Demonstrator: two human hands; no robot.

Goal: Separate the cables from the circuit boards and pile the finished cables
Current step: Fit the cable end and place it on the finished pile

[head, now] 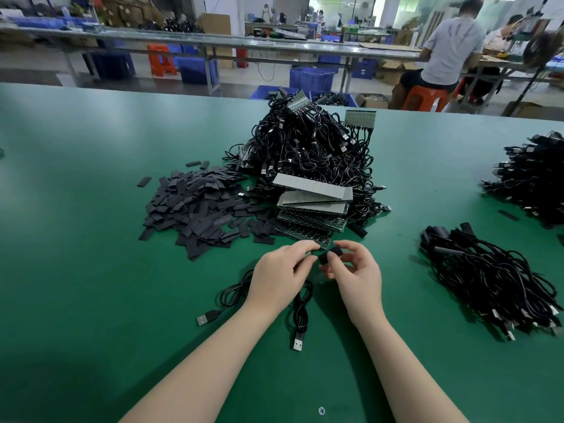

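Note:
My left hand [282, 274] pinches the end of a black USB cable [300, 312] just above the green table. My right hand [355, 271] pinches a short black sleeve [331, 254] at that same cable end, fingertips of both hands almost touching. The cable runs down under my left hand to a USB plug [298, 343]. A second cable's plug [205, 319] lies to the left. Straight ahead stands a big heap of black cables [314, 148] with stacked circuit boards [311, 203] at its front. A pile of finished cables [488, 279] lies to the right.
A spread of flat black sleeves [198, 206] covers the table left of the boards. Another cable pile [534, 175] sits at the far right edge. Beyond the table are benches, blue crates [311, 77] and seated people [448, 47].

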